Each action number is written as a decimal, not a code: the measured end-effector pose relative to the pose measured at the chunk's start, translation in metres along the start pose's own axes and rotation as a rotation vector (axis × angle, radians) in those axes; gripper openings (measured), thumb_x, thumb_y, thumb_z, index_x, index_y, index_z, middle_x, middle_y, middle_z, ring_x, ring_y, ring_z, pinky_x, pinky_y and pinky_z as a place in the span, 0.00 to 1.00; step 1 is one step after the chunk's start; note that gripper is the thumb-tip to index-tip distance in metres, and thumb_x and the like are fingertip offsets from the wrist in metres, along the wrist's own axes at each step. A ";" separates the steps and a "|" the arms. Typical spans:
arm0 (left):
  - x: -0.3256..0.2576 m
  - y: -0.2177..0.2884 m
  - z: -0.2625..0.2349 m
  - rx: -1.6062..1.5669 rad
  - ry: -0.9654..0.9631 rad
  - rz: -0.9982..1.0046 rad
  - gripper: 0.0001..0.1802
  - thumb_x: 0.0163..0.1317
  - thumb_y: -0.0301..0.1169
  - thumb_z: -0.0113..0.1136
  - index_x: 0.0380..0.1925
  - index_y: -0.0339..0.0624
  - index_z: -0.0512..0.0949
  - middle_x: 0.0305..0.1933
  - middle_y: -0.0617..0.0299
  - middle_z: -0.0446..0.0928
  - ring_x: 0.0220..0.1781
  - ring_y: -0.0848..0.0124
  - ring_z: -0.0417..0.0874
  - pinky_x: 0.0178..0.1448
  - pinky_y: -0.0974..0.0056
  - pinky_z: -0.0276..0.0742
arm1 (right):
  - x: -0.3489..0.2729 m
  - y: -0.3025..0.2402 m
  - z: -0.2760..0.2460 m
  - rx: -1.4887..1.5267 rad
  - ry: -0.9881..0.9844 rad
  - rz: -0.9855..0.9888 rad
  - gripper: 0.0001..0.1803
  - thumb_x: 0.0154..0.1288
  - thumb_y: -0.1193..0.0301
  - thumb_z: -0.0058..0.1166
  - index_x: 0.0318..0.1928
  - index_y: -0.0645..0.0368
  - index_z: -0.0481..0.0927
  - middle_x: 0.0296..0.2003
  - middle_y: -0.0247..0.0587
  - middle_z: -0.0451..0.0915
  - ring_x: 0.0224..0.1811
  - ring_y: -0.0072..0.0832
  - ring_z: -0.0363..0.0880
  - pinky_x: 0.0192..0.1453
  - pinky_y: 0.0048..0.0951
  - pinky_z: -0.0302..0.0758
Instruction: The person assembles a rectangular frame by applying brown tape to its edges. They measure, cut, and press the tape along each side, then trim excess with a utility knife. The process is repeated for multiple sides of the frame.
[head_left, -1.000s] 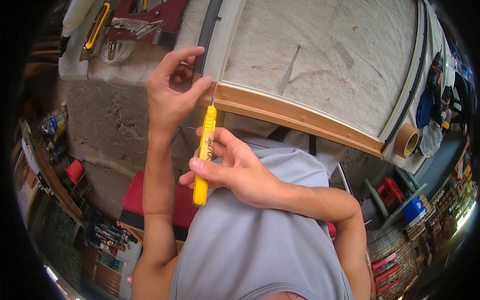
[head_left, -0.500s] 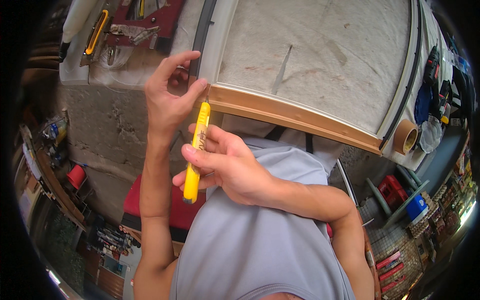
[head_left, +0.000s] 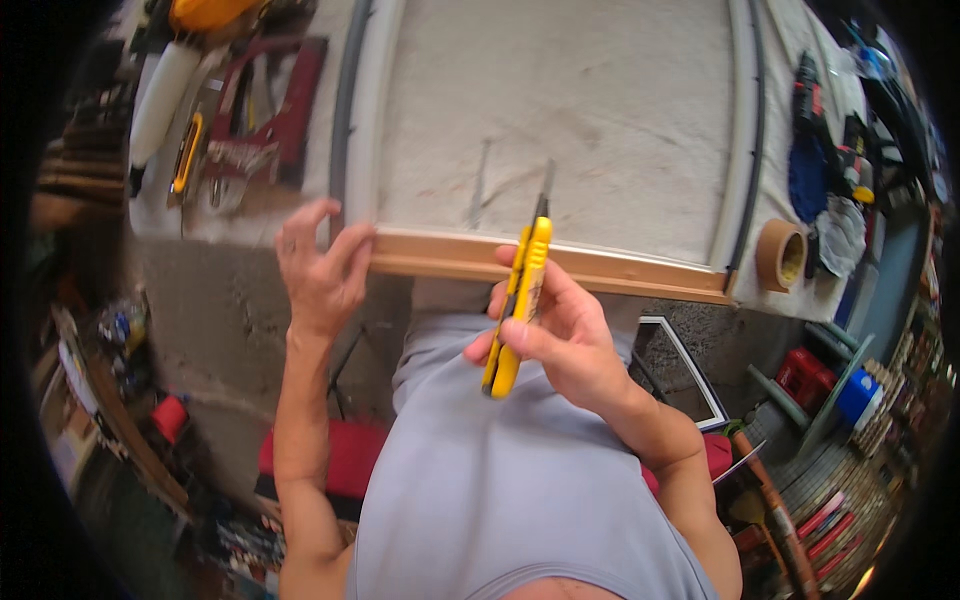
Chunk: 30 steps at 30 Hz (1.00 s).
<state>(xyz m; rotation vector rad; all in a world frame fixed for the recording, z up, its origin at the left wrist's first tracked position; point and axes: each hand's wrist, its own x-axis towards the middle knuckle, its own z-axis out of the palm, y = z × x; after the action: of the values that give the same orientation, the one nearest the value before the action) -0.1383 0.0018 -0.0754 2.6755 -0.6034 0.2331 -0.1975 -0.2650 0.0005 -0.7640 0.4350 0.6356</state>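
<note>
A yellow utility knife (head_left: pixel 522 310) with its blade out is held by my right hand (head_left: pixel 565 335), fingers closed around the handle. It is raised over the near bar of a large frame, blade pointing away from me. My left hand (head_left: pixel 325 265) is at the near left corner of that frame (head_left: pixel 366 120), its thumb on the corner and its fingers bent around the outer side. A brown strip (head_left: pixel 550 268), tape-like, runs along the near bar. The frame's side bars are white with dark outer edges. Motion smears the left fingertips slightly.
A roll of brown tape (head_left: pixel 780 255) stands by the near right corner. Further right are a power drill (head_left: pixel 806 95) and a crumpled clear bag (head_left: pixel 842 235). At left lie a second yellow cutter (head_left: pixel 187 153), a dark red tool case (head_left: pixel 268 105) and a white bottle (head_left: pixel 165 100).
The knife has come away from the frame's left corner and moved right, its blade turning up and away. My left hand stays at the corner. The view has shifted.
</note>
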 end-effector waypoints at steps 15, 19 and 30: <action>0.003 0.016 0.008 0.206 0.023 0.174 0.18 0.54 0.49 0.68 0.26 0.47 0.80 0.45 0.61 0.75 0.56 0.58 0.70 0.62 0.52 0.56 | -0.084 -0.088 -0.153 -0.509 0.793 -0.777 0.11 0.60 0.75 0.48 0.43 0.65 0.74 0.27 0.35 0.74 0.29 0.21 0.77 0.33 0.23 0.74; 0.007 0.073 0.019 -0.002 -0.174 0.144 0.22 0.53 0.46 0.71 0.41 0.44 0.80 0.48 0.57 0.74 0.56 0.57 0.71 0.62 0.53 0.61 | -0.098 -0.110 -0.176 -0.430 0.921 -0.855 0.05 0.69 0.72 0.44 0.38 0.59 0.72 0.24 0.30 0.70 0.23 0.15 0.70 0.27 0.20 0.69; 0.069 0.254 0.113 -0.302 -0.381 0.475 0.28 0.44 0.37 0.74 0.45 0.39 0.74 0.46 0.54 0.74 0.51 0.56 0.75 0.58 0.55 0.68 | -0.081 -0.107 -0.199 -0.817 0.935 -0.919 0.27 0.64 0.77 0.55 0.64 0.63 0.70 0.40 0.33 0.78 0.41 0.21 0.77 0.51 0.23 0.75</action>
<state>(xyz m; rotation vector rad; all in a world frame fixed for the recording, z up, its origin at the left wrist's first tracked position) -0.1809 -0.2819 -0.0771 2.2598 -1.2792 -0.2340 -0.2123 -0.5027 -0.0287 -1.8964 0.5943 -0.5186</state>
